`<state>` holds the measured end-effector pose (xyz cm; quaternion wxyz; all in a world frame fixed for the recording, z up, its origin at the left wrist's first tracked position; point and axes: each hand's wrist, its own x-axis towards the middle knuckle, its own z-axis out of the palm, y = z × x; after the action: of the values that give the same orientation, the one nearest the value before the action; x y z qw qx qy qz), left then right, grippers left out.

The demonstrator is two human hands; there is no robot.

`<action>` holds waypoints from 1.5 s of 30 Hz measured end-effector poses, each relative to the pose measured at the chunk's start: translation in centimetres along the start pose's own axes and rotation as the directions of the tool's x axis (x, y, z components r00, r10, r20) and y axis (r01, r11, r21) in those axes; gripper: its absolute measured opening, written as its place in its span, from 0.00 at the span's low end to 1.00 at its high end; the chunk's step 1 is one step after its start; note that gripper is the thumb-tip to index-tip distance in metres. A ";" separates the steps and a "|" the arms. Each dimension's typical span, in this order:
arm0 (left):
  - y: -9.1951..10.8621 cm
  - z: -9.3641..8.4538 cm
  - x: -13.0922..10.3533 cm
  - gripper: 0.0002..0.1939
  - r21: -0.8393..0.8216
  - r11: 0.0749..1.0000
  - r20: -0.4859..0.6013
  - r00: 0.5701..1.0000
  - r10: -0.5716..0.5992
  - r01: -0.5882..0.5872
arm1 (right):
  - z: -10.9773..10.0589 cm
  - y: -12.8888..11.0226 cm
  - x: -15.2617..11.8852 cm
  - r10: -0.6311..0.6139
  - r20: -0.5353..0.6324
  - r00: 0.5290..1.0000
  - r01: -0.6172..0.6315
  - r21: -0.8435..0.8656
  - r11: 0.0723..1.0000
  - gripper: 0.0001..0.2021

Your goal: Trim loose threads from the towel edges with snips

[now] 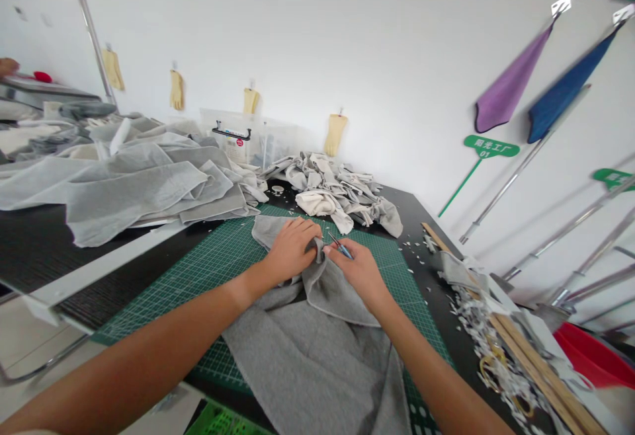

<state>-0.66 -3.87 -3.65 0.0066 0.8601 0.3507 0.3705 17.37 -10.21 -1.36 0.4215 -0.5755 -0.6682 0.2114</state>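
A large grey cloth [317, 349] lies over the green cutting mat [188, 283] and hangs toward me at the bottom of the view. My left hand [294, 250] is closed on a bunched part of this cloth. Close beside it, my right hand [354, 266] pinches the cloth with thumb and finger. A small blue-handled tool [342, 248] with a thin metal tip also sits in my right hand, its tip pointing up and left. The cloth's far end reaches past my left hand on the mat.
Flat grey cloths [133, 190] are piled at the left, and a crumpled pile [342, 190] lies beyond the mat. Behind them stands a clear plastic box [253, 137]. Wooden strips [540, 369] and white scraps [476, 329] lie along the right side of the black table [397, 200].
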 end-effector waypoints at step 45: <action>-0.5 1.1 0.0 0.11 -0.256 0.965 0.071 0.996 -0.046 0.063 | 0.4 3.1 0.7 0.226 0.057 0.973 -0.232 0.328 0.916 0.14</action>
<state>-0.20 -3.21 -4.60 0.1400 0.8533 0.3226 0.3850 18.86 -8.71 -3.71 0.4789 -0.5683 -0.5547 0.3741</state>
